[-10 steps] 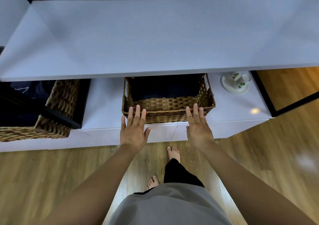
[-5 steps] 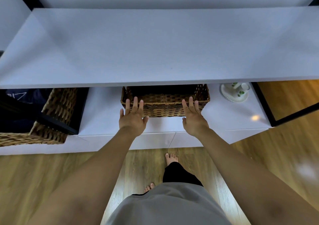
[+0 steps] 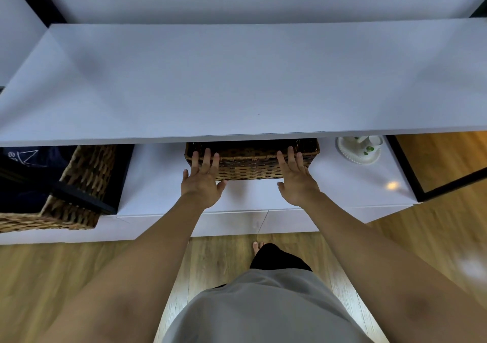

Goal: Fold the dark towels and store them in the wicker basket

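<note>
Nearest the camera, a grey garment (image 3: 263,308) covers the person's torso, with a black trouser leg (image 3: 279,257) and a bare foot (image 3: 257,246) below it on the wooden floor (image 3: 66,277). Both bare forearms extend forward from the lower corners of the frame toward the wicker basket (image 3: 250,162).

The left hand (image 3: 201,184) lies flat and open, fingers spread, with its fingertips pressed against the left part of the basket's front wall. The right hand (image 3: 296,183) is likewise flat and open, fingers spread, with its fingertips on the right part of the same wall. Neither hand pinches or wraps anything; both thumbs point inward toward each other, below the basket's base edge.

The basket stands on the white lower shelf (image 3: 158,184), between the two hands. Only its front wall and a strip of its rim show; the rest sits under the white upper shelf (image 3: 237,79), which hides the interior. The towels inside cannot be seen.

Left of the basket, well apart, a second wicker basket (image 3: 79,190) holds dark fabric (image 3: 23,174) and overhangs the lower shelf's front edge, with a black frame bar (image 3: 84,197) crossing its near corner. Right of the basket, a white dish (image 3: 359,150) with green marks stands on the same shelf, partly under the upper shelf. Farther right, a black frame (image 3: 403,168) borders the shelf.
</note>
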`<action>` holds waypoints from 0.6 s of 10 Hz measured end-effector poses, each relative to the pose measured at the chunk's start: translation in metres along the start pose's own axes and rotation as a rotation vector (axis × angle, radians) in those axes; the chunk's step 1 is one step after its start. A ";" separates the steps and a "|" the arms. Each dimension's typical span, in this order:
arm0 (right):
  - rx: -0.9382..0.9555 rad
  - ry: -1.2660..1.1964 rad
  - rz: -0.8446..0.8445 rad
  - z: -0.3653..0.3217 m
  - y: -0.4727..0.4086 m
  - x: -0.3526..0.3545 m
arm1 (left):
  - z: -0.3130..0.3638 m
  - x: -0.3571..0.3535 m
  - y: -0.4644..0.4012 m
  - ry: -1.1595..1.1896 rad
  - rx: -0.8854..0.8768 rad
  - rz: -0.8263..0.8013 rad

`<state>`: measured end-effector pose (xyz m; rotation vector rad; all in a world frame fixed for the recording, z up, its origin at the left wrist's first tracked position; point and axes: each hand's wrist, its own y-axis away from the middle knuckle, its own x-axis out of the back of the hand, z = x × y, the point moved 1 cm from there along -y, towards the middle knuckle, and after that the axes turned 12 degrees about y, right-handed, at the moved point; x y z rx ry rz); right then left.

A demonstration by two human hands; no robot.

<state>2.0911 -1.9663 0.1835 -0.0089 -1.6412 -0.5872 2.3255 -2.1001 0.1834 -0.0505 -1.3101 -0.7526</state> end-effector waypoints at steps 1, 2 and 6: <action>0.003 0.034 -0.004 0.000 0.002 0.000 | 0.001 0.002 0.001 -0.004 -0.001 -0.007; -0.008 0.063 -0.022 0.000 0.003 0.002 | 0.003 0.005 0.005 -0.034 0.000 -0.006; 0.018 0.109 -0.068 -0.023 0.051 0.006 | -0.014 0.004 0.053 -0.146 -0.041 0.065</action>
